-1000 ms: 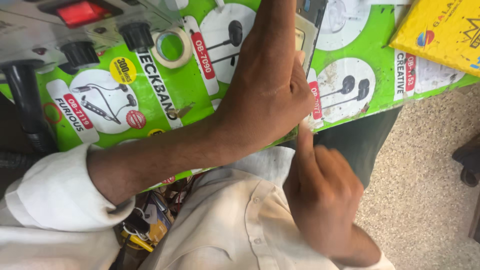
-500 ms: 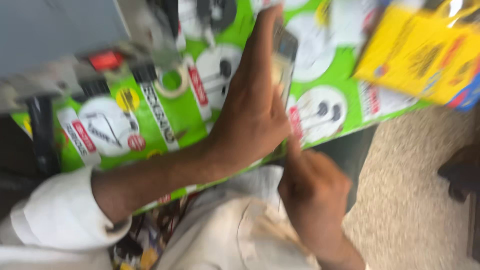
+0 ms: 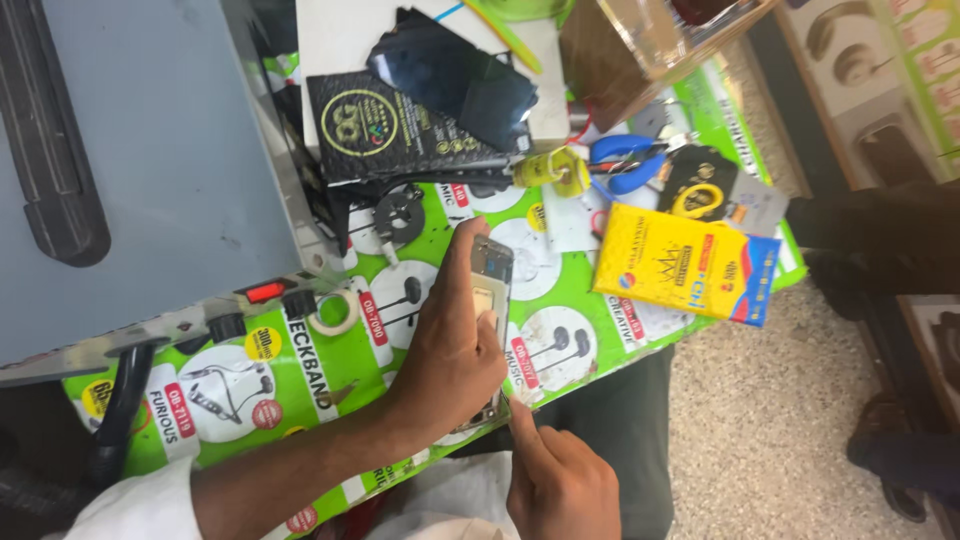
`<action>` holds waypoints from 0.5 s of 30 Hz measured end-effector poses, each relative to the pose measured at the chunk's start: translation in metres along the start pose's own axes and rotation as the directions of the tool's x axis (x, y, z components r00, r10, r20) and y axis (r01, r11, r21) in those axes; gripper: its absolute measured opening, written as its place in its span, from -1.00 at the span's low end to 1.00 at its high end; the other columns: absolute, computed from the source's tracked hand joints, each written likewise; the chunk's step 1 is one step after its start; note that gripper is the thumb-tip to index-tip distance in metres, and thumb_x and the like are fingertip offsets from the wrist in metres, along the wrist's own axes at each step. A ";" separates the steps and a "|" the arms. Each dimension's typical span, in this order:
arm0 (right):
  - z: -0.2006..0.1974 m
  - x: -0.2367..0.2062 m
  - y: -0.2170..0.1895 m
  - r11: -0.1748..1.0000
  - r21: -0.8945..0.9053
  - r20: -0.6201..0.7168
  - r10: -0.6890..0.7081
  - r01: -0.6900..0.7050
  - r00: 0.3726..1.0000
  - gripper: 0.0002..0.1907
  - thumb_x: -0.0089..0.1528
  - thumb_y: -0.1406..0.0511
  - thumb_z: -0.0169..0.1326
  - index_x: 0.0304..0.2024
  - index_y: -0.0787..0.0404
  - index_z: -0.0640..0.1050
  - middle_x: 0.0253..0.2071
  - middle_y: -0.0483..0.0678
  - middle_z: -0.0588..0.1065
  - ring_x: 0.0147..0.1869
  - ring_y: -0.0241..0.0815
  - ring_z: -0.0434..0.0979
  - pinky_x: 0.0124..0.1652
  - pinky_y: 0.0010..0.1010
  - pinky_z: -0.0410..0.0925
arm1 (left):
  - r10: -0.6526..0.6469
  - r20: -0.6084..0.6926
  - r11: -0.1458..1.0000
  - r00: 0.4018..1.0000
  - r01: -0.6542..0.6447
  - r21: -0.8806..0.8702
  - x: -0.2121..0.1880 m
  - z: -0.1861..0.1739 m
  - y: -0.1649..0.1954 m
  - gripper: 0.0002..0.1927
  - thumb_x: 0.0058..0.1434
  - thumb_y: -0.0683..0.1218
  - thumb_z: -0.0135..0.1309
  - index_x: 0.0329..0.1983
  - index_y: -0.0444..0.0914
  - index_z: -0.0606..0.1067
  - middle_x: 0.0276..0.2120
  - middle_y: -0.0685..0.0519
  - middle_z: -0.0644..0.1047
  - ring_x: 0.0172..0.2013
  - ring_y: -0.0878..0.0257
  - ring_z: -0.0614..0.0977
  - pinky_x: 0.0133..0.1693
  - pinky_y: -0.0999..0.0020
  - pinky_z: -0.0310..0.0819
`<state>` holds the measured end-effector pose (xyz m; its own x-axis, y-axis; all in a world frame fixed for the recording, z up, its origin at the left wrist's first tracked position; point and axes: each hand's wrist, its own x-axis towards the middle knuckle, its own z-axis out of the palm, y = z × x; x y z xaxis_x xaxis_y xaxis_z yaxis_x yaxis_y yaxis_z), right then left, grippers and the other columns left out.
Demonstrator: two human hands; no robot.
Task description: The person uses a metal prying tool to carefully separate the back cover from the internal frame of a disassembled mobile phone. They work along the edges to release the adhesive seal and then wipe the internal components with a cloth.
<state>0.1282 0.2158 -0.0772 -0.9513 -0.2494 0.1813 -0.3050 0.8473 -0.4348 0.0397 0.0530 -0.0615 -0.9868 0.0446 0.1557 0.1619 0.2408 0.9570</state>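
Table (image 3: pixel 330 385): covered with a green printed sheet bearing white circles with earphone drawings and red labels. Floor (image 3: pixel 760 420) at 4 o'clock, speckled beige. Grey machine (image 3: pixel 150 160) fills 10 o'clock, with a red switch on its front edge.

Packages: yellow box (image 3: pixel 685 263) with blue and red end at 3 o'clock, lying flat and tilted. Black square packet (image 3: pixel 395 130) with gold round emblem at 12 o'clock; dark glass panel (image 3: pixel 455 75) lies across it. Blue-handled cutters (image 3: pixel 625 163) at 1 o'clock, just beside a small yellow bottle (image 3: pixel 550 168). Tape ring (image 3: pixel 333 312) near the machine.

Left hand (image 3: pixel 450 350): clamped around a phone frame (image 3: pixel 490 285), held upright over table centre. Right hand (image 3: pixel 560 485) at 6 o'clock: curled, index finger extended, tip touching the frame's lower edge. Hands close together, both on the frame.
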 end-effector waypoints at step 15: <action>0.019 -0.002 0.014 0.995 -0.086 -0.043 -0.061 0.057 0.997 -0.38 -0.13 0.43 0.19 0.06 0.26 0.60 -0.60 -0.05 0.46 -0.59 -0.13 0.51 -0.55 -0.26 0.41 | 0.011 0.007 1.000 1.000 -0.011 0.008 0.006 0.010 -0.015 -0.08 0.04 -0.45 -0.08 0.49 -0.36 -0.09 0.39 -0.38 0.16 0.43 -0.27 0.18 0.35 -0.01 0.08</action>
<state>0.1248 0.2191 -0.1002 -0.9280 -0.2806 0.2450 -0.3541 0.8687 -0.3464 0.0316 0.0590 -0.0773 -0.9849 0.0542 0.1645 0.1729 0.2485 0.9531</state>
